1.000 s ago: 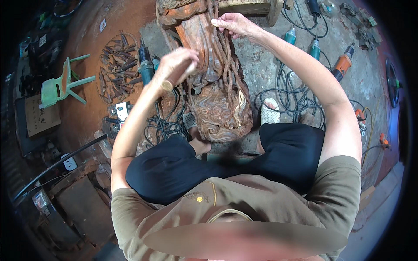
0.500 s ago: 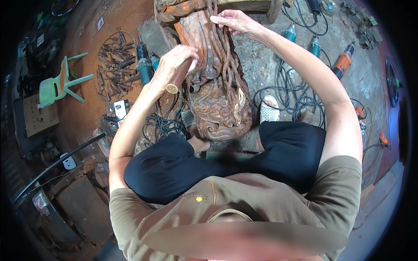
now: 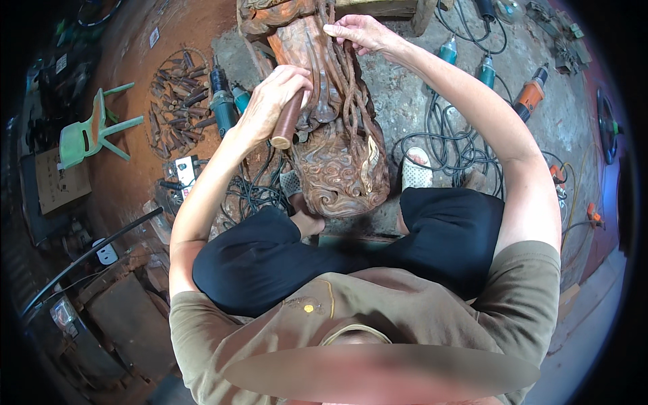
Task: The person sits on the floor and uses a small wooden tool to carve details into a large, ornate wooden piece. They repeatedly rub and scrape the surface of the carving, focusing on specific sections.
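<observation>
A large reddish-brown wood carving (image 3: pixel 341 169) with swirling relief and twisted strands stands between my feet, running away from me. My left hand (image 3: pixel 280 91) is wrapped round a round, dark wooden tool handle (image 3: pixel 288 125). The handle's butt end points toward me, and its working end is hidden by my fingers. This hand is over the left side of the carving. My right hand (image 3: pixel 359 34) reaches to the carving's far right part. Its thumb presses against a raised strand (image 3: pixel 341 50), with the fingers curled beside it.
On the left floor lies a round heap of wooden-handled tools (image 3: pixel 182 101) beside a green chair (image 3: pixel 84 131). Power tools (image 3: pixel 221 101) and tangled black cables (image 3: pixel 445 138) flank the carving. An orange grinder (image 3: pixel 531 94) lies at right. A wooden beam (image 3: pixel 388 7) stands behind.
My left hand has shifted slightly right, and the tool handle has swung to the right and stands steeper. My right hand stays nearly in place on the carving.
</observation>
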{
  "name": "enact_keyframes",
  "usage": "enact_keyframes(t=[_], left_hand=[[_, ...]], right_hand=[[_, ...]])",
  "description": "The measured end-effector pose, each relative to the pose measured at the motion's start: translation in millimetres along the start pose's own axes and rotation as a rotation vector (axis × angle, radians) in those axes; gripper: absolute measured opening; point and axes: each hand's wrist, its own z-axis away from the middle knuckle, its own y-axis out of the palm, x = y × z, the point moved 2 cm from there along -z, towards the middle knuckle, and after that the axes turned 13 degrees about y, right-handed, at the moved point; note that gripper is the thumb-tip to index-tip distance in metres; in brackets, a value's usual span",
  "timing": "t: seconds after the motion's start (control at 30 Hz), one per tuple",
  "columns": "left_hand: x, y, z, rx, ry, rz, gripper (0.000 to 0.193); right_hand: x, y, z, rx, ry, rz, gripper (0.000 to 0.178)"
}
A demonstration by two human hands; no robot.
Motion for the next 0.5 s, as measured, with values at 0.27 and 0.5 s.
enact_keyframes(t=[0.27,0.5], left_hand=[[-19,9,16,0.167,0.005,0.028,0.017],[0,3,-2,0.016,0.032,-0.079,0.015]], right_hand=[[-8,0,-3,-0.017,-0.025,-0.014,0.068],[-3,3,-3,0.003,-0.028,-0.035,0.064]])
